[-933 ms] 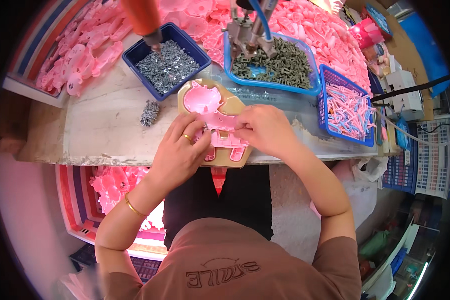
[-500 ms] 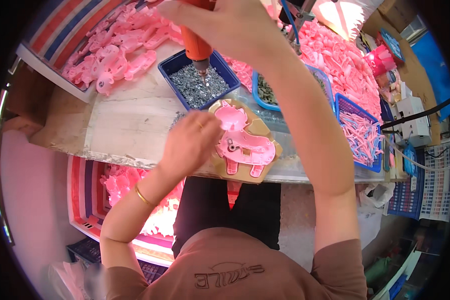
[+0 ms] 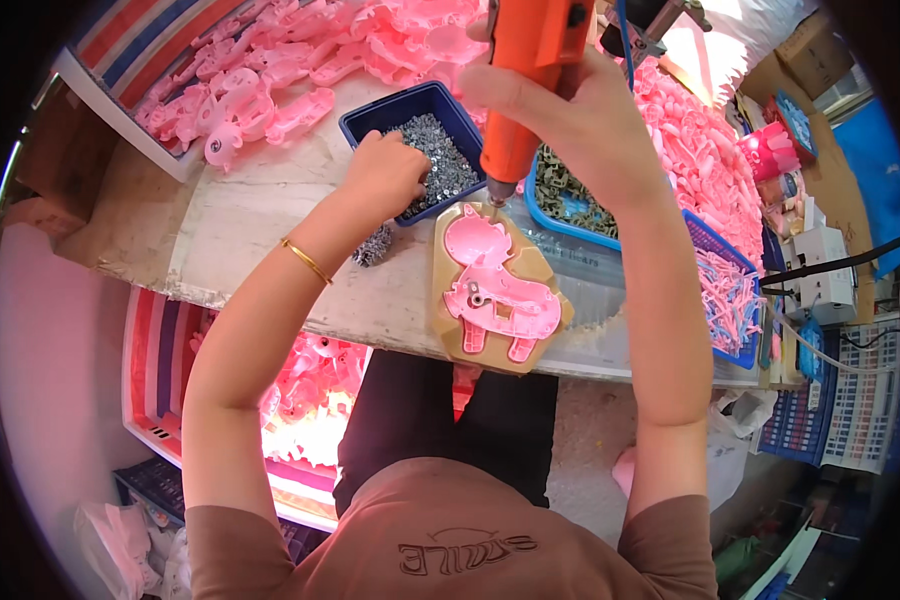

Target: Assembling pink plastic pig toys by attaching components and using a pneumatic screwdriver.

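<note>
Left hand (image 3: 385,172), closure unclear, apparently picking silvery metal hardware (image 3: 446,166) from navy plastic tray (image 3: 438,98), 11 o'clock of pink animal-shaped plastic shell (image 3: 495,282). Right hand (image 3: 595,120) grips orange power driver (image 3: 515,140). Next calls for sure pinch.

Upper centre: electric screwdriver (image 3: 536,48) has smooth plastic body, metal nose (image 3: 499,189). Frame centre: animal-shaped shell (image 3: 526,296) is glossy plastic; jig (image 3: 532,256) looks smooth. Tray (image 3: 450,97), upper centre, is plastic; screws (image 3: 440,150) show metallic glint. Worktop (image 3: 260,200), left of centre, looks scuffed, rough-edged. Bottom: T-shirt (image 3: 420,525) is matt cloth.
</note>
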The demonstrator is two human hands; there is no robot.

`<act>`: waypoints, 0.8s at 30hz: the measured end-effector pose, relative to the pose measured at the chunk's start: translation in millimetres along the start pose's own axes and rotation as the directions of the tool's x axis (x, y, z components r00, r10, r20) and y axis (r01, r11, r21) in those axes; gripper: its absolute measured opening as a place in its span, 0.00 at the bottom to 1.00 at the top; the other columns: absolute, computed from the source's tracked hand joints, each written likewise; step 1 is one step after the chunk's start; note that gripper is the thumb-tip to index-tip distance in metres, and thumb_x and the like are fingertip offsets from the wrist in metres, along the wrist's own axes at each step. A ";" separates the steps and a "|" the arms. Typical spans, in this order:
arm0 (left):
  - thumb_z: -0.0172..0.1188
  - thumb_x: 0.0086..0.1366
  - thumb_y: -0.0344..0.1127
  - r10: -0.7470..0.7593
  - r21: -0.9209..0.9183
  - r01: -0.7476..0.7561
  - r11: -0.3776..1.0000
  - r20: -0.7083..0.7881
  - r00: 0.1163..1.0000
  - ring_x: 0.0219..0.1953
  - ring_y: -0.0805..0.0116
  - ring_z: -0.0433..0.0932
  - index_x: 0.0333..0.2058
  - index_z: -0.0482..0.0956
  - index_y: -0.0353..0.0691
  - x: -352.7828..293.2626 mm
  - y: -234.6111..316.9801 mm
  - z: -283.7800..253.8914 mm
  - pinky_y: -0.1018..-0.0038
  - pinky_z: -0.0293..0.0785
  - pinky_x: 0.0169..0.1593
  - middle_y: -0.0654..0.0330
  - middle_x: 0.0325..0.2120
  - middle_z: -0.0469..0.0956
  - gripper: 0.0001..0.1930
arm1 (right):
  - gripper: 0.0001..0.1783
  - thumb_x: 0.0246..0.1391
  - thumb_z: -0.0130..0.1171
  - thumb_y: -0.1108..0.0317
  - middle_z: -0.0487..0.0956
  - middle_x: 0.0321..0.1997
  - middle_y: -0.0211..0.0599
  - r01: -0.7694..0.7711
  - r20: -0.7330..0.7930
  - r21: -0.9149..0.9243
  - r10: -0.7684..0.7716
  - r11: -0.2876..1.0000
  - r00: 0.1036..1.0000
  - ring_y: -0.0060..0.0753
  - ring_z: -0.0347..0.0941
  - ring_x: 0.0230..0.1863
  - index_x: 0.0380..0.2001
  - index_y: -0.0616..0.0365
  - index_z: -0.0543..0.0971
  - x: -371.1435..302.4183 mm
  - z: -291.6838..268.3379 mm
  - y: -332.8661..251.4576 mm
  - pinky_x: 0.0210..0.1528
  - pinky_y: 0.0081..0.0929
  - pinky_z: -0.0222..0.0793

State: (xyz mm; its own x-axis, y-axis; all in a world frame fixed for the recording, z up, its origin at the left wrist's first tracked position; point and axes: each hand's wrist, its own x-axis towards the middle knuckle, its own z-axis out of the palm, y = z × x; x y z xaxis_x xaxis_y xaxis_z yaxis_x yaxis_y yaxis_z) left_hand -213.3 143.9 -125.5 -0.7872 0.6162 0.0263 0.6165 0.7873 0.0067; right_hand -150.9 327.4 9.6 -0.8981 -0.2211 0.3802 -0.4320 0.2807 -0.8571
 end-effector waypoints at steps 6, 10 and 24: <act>0.61 0.60 0.40 0.069 -0.093 -0.093 0.991 -0.234 0.970 0.40 0.60 0.77 0.31 0.84 0.48 -9.7 -9.5 8.1 0.63 0.69 0.41 0.63 0.27 0.82 0.06 | 0.21 0.54 0.69 0.60 0.80 0.46 0.30 0.039 0.040 0.000 -0.039 0.999 0.998 0.24 0.77 0.46 0.47 0.60 0.79 -3.1 -15.5 4.4 0.51 0.28 0.73; 0.61 0.60 0.41 0.064 -0.076 -0.081 0.994 -0.206 0.976 0.39 0.59 0.77 0.32 0.84 0.48 -20.2 0.0 -4.2 0.62 0.71 0.41 0.64 0.28 0.82 0.07 | 0.21 0.56 0.65 0.59 0.82 0.40 0.33 -0.007 0.087 0.006 0.006 1.000 0.996 0.26 0.79 0.44 0.47 0.63 0.78 -9.8 -15.4 7.9 0.50 0.28 0.74; 0.67 0.59 0.35 0.034 -0.722 -0.360 0.590 -0.424 0.905 0.37 0.61 0.78 0.35 0.85 0.44 -68.3 86.4 -9.6 0.67 0.76 0.40 0.63 0.29 0.82 0.07 | 0.11 0.51 0.66 0.64 0.74 0.21 0.25 0.043 -0.069 0.393 -0.017 0.919 0.997 0.13 0.69 0.21 0.32 0.60 0.77 -45.7 14.4 -5.7 0.23 0.18 0.64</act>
State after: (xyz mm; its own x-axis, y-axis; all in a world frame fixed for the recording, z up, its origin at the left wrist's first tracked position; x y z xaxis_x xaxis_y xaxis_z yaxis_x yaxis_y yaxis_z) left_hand -106.2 169.6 -117.2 -0.6847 0.5753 0.4474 0.6594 0.2275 0.7166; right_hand -106.2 322.4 -7.9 -0.8941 -0.1607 0.4181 -0.4031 -0.1185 -0.9075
